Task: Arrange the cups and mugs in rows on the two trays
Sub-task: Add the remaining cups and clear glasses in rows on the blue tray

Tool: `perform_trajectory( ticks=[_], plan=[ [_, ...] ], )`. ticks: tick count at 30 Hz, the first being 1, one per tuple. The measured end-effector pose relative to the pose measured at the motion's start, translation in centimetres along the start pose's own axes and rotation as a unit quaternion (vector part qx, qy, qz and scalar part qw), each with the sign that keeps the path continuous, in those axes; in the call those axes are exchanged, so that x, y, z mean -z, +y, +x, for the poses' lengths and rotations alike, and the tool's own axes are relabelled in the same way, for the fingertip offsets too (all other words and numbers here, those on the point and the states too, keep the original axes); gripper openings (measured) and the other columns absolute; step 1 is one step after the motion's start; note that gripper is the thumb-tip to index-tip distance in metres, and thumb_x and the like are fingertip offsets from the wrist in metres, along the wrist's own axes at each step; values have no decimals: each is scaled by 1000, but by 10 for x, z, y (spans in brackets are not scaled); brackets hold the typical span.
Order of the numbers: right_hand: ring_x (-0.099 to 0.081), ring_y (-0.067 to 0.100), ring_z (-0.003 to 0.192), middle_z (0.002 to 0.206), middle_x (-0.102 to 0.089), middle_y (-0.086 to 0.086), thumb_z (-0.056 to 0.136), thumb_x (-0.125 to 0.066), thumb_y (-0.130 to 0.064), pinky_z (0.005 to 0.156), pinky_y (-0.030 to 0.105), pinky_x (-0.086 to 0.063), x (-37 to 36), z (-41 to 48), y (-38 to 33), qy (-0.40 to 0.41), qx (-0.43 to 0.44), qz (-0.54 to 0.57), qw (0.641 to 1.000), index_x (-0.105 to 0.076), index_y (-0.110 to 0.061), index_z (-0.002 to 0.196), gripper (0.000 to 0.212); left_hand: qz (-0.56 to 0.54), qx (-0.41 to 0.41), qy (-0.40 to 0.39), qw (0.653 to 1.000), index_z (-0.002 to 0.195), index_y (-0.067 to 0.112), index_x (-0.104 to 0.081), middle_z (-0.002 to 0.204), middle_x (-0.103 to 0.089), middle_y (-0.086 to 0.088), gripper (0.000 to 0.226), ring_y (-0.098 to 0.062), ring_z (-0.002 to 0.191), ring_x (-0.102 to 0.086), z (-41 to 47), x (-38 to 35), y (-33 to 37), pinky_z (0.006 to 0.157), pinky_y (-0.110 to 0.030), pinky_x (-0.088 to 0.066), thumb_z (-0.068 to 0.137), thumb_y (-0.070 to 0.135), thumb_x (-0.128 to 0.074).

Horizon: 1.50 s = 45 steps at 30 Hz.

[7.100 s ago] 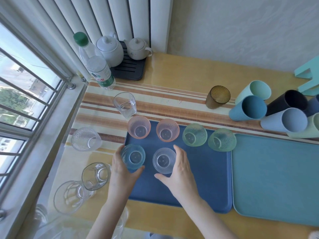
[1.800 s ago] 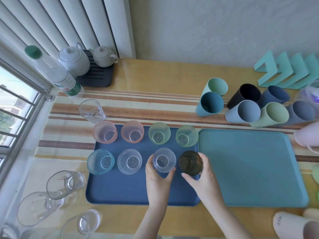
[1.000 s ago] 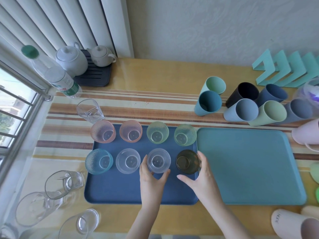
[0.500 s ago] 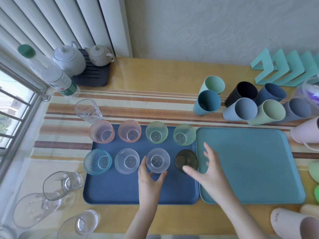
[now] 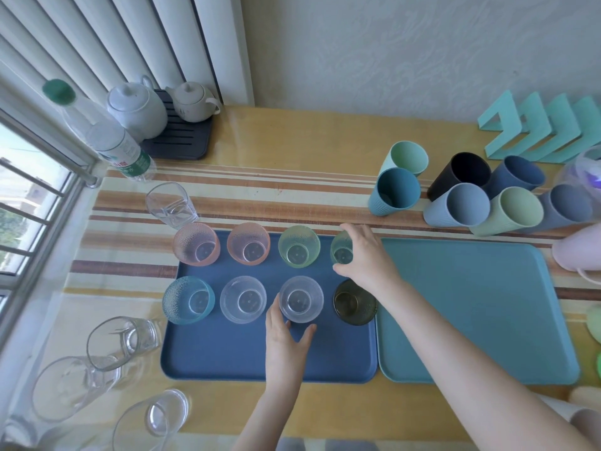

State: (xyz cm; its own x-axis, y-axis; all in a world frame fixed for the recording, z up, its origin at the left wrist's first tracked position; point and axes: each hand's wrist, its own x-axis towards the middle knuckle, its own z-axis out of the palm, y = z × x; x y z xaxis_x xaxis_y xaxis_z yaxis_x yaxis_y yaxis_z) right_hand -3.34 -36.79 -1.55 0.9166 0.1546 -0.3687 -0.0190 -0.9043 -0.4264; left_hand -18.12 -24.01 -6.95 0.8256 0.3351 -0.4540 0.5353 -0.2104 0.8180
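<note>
Trays: dark blue tray [image 5: 260, 359] at left, teal tray [image 5: 471, 304] just beside it at right.
Back row on blue: left pink cup [image 5: 196, 244], right pink cup [image 5: 248, 248], middle green cup [image 5: 299, 246], end green cup [image 5: 340, 252].
Front row on blue: blue cup [image 5: 188, 300], first clear cup [image 5: 243, 299], second clear cup [image 5: 300, 299], brown cup [image 5: 354, 302].
Left hand [image 5: 286, 340]: thumb and fingers cup the near side of the second clear cup, which stands upright.
Right hand [image 5: 369, 255]: fingers wrapped round the end green cup from its right.
Loose: matte tumblers [image 5: 457, 205] lie on their sides beyond the teal tray; clear glasses [image 5: 123, 341] lie left of the blue tray.
</note>
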Motion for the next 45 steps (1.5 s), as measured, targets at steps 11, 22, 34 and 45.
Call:
perform_trajectory(
  ticks=[11,22,34,45],
  plan=[
    [-16,11,142,154,-20,-4,84,-62,-19,115,31,-17,7,-26,18,87,36,162,982,-29,-21,143,68,9,8,-3,1000,139,20,-32,139,-39,2,73,-18,113,-57,0,1,-2,85,-24,-40,78,16,-72],
    [-28,3,130,140,-24,-13,66,-82,-26,99,19,-27,-45,-106,30,25,-65,273,960,-20,-25,142,98,-8,14,29,999,142,25,-25,146,-34,5,91,-20,121,-50,1,-4,7,98,-42,-46,68,30,-79],
    [-44,8,118,123,-42,-16,69,-79,-23,87,15,-32,-52,-99,28,68,-71,232,968,-33,-21,133,78,-21,5,42,999,127,36,-39,123,-46,18,68,-17,112,-56,4,-5,5,92,-39,-49,71,30,-77],
    [-46,12,120,133,-47,-6,68,-80,-27,89,18,-35,-58,-99,29,88,-84,231,965,-34,-21,134,80,-7,-10,53,999,128,35,-37,122,-44,16,68,-19,117,-52,4,-7,3,92,-42,-48,72,32,-75]
  ],
)
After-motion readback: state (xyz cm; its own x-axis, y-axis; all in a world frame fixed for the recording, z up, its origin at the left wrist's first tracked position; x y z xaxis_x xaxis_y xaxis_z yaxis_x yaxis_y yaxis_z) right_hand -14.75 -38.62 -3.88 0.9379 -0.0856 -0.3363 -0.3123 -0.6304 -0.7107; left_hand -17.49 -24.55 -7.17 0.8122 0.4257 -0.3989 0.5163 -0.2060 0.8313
